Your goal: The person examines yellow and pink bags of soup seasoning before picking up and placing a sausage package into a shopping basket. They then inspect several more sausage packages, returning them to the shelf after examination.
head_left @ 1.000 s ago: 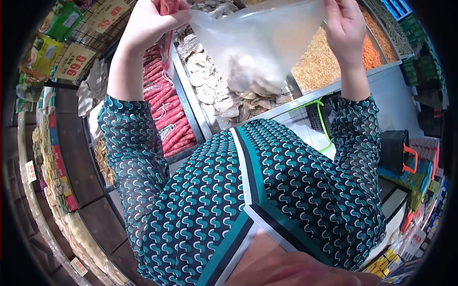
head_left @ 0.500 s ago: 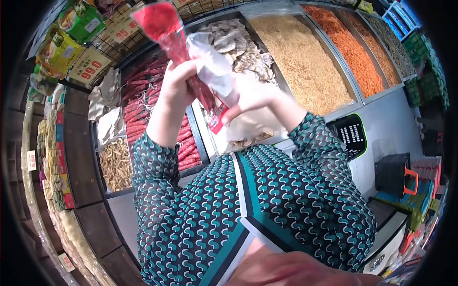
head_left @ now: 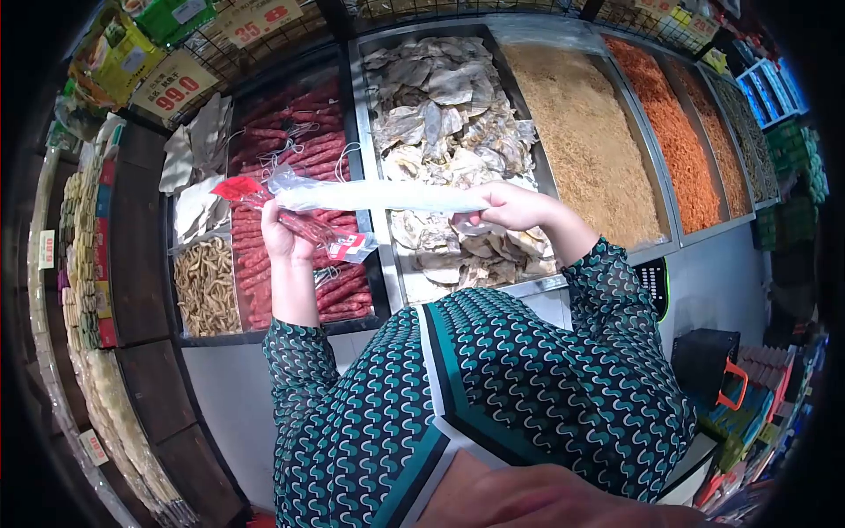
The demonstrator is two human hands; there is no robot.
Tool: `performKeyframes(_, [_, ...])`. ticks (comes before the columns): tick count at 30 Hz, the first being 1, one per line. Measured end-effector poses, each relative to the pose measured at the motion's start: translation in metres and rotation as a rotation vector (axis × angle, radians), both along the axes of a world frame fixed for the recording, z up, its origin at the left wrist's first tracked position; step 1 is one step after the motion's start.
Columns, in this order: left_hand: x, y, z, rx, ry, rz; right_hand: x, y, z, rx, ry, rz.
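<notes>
My left hand (head_left: 286, 238) is closed around a clear packet of red sausages (head_left: 308, 229), which has a red top and a red-and-white label at its lower end. A translucent white plastic bag (head_left: 378, 195) stretches sideways from beside that hand. Its other end is pinched in the fingers of my right hand (head_left: 510, 207). The bag is pulled long and narrow, above a bin of red sausages (head_left: 264, 255) and a bin of flat dried fish (head_left: 449, 132).
Further right are bins of small tan dried goods (head_left: 581, 132) and orange dried goods (head_left: 664, 132). Curled brown dried pieces (head_left: 207, 286) lie at left. Shelves of packaged goods (head_left: 88, 255) line the left side. A black box with an orange handle (head_left: 704, 361) stands lower right.
The hands have moved apart and lower, stretching the bag between them. The sausage packet has swung from upright in front of me to a leftward tilt over the sausage bin.
</notes>
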State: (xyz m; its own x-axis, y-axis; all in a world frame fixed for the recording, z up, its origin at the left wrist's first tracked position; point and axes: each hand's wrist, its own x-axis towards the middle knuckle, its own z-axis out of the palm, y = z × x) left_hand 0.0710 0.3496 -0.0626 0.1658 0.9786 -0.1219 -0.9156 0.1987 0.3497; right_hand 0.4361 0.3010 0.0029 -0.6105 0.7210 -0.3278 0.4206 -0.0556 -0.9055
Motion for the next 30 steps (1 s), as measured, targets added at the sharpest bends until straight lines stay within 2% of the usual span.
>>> performKeyframes(1, [0.001, 0.002, -0.003, -0.015, -0.001, 0.016, -0.003, 0.001, 0.013, -0.268, 0.054, -0.107])
performKeyframes(3, [0.0, 0.005, -0.004, -0.054, -0.101, 0.027, -0.002, 0.006, 0.029, -0.077, 0.023, -0.11])
performKeyframes(4, [0.003, 0.011, -0.002, -0.188, -0.062, 0.114, 0.0, 0.016, 0.027, 0.033, 0.052, -0.117])
performKeyframes(5, [0.004, 0.018, -0.007, -0.201, -0.079, 0.12, 0.009, 0.025, 0.031, 0.006, 0.071, -0.13])
performKeyframes(6, [0.006, 0.023, -0.01, -0.211, -0.098, 0.127, 0.014, 0.035, 0.037, -0.072, -0.059, -0.173])
performKeyframes(8, [0.007, 0.043, -0.012, -0.28, -0.109, 0.129, 0.025, 0.064, 0.023, -0.011, -0.012, -0.256])
performKeyframes(10, [0.007, 0.067, -0.004, -0.34, -0.075, 0.193, 0.015, 0.087, 0.05, 0.055, -0.067, -0.234])
performKeyframes(11, [0.007, 0.08, 0.0, -0.331, -0.071, 0.231, 0.011, 0.108, 0.052, 0.221, -0.096, -0.196])
performKeyframes(12, [0.007, 0.084, 0.009, -0.331, -0.071, 0.238, 0.013, 0.125, 0.048, 0.22, -0.094, -0.189])
performKeyframes(16, [0.0, 0.1, 0.036, -0.132, -0.084, 0.219, 0.023, 0.223, 0.022, 0.568, -0.046, -0.264])
performKeyframes(17, [-0.003, 0.095, 0.044, -0.102, -0.103, 0.229, 0.025, 0.243, 0.025, 0.493, -0.078, -0.339])
performKeyframes(20, [-0.017, 0.06, 0.046, -0.055, -0.128, 0.182, 0.067, 0.334, -0.029, 0.592, -0.247, -0.531])
performKeyframes(22, [-0.031, 0.025, 0.025, -0.089, -0.101, 0.21, 0.082, 0.377, -0.028, 0.547, -0.356, -0.513])
performKeyframes(24, [-0.032, -0.012, 0.018, -0.173, -0.101, 0.266, 0.114, 0.422, -0.049, 0.631, -0.444, -0.55])
performKeyframes(26, [-0.042, -0.048, 0.002, -0.274, -0.068, 0.392, 0.147, 0.453, -0.07, 0.95, -0.738, -0.676])
performKeyframes(28, [-0.057, -0.084, -0.009, -0.315, 0.033, 0.446, 0.161, 0.46, -0.073, 0.936, -0.828, -0.71])
performKeyframes(30, [-0.051, -0.094, -0.002, -0.371, 0.016, 0.64, 0.163, 0.458, -0.069, 0.918, -0.925, -0.735])
